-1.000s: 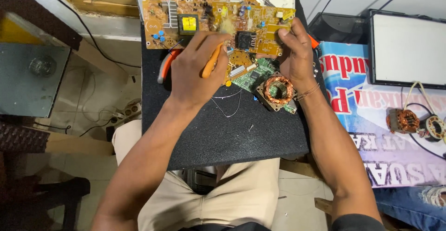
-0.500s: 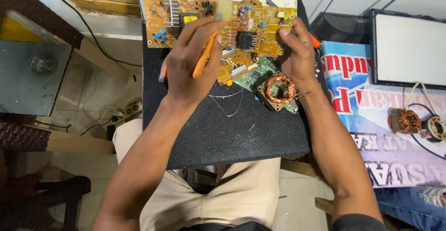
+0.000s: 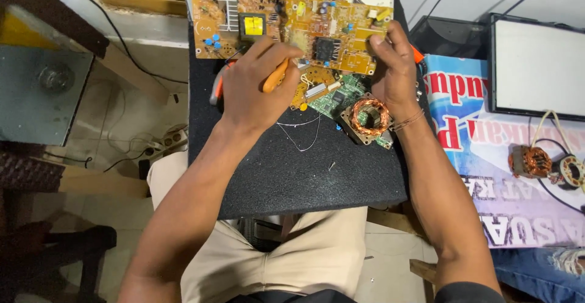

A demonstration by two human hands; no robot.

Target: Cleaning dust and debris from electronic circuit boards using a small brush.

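- Head view: the left hand [image 3: 256,89] is closing its grip around an orange-handled tool [image 3: 275,75], fingers curled over the handle, the tool's working end pointing up toward the large orange circuit board [image 3: 292,25].
- The tool's tip is lying against or just at the board's lower edge; I cannot tell whether it is actually touching.
- The right hand [image 3: 393,65] is pinching the board's right lower edge, thumb on top, the other fingers going out of sight beneath it.
- The board is sitting at the far end of a black foam pad [image 3: 292,163] that is covering the bench, its far edge overhanging the pad.
- One smaller green circuit board [image 3: 341,96] is lying just below the big one, partly tucked under it.
- One copper wire coil [image 3: 370,115] is resting on the green board, just beside the right wrist.
- Two more copper-wound motor parts [image 3: 529,160] are lying well apart to the right, on a printed blue and white banner [image 3: 487,156].
- A thin loose wire [image 3: 301,135] and one small screw [image 3: 331,166] are lying on the pad, near the left wrist.
- A dark-framed white panel [image 3: 539,65] is lying beyond the banner.
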